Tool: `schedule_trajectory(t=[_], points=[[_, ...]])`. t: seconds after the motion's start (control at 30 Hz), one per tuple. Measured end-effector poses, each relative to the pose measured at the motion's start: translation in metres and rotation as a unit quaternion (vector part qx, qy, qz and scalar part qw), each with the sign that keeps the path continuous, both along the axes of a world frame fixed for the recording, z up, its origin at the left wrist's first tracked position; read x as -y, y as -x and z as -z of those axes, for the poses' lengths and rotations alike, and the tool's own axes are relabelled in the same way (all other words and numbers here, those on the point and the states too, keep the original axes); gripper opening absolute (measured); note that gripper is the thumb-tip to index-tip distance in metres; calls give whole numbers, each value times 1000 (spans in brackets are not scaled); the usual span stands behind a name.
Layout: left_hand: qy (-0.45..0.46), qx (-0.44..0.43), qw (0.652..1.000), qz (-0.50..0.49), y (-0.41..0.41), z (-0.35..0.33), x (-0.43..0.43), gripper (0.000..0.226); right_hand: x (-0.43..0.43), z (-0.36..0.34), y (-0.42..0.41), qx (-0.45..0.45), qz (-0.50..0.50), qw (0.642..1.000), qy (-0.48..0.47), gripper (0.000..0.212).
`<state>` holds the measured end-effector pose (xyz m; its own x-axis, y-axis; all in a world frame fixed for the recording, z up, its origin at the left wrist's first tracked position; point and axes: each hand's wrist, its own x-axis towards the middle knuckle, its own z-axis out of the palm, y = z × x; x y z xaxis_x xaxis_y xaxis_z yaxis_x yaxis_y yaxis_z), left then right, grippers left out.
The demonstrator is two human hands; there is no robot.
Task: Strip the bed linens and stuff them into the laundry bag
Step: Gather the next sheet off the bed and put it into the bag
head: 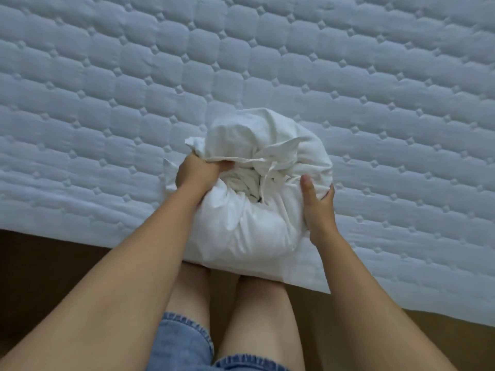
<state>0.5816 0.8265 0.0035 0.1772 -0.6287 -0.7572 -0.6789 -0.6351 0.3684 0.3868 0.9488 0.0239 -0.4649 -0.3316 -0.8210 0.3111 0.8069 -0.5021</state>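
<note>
Denim shorts (182, 341) nearest, stuffed white bag (249, 231) on near edge of mattress (375, 89), left hand (198, 174) fisted in bag rim, right hand (318, 204) clasping bag side, thumb up, linens (241, 182) bunched in the mouth, quilted top beyond

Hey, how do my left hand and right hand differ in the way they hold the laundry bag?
The left hand is fisted, bunching fabric at the laundry bag's mouth; the right hand cups its side, lower down. The left hand's fingers curl tight; the right hand's thumb sticks straight up. Both hold the same bag on the mattress.
</note>
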Motion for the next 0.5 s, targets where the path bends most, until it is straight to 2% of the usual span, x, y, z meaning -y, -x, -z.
schedule_trajectory(t=[0.07, 0.13, 0.17, 0.23, 0.3, 0.4, 0.43, 0.5], points=[[22, -1, 1000, -11, -3, 1, -7, 68, 14, 1, 0, -32, -26, 999, -1, 83], [37, 1, 999, -4, -3, 1, -6, 66, 29, -3, 0, -117, -76, 990, -18, 86], [41, 2, 999, 2, -3, 1, -6, 64, 38, -8, -3, -184, -110, 977, -4, 87], [46, -6, 999, 4, -3, 1, -7, 59, 66, -22, -15, -295, -218, 928, 70, 86], [61, -12, 998, 9, -3, -1, -8, 53, 104, -31, -29, -307, -383, 865, 106, 88], [101, 6, 995, 18, -3, -6, -11, 52, 143, -29, -37, -267, -586, 764, 41, 93], [117, 4, 993, 9, -3, -10, -10, 52, 149, -27, -35, -271, -609, 744, 30, 93], [158, -9, 987, 4, -1, -23, -2, 48, 151, -30, -25, -290, -593, 749, 51, 90]])
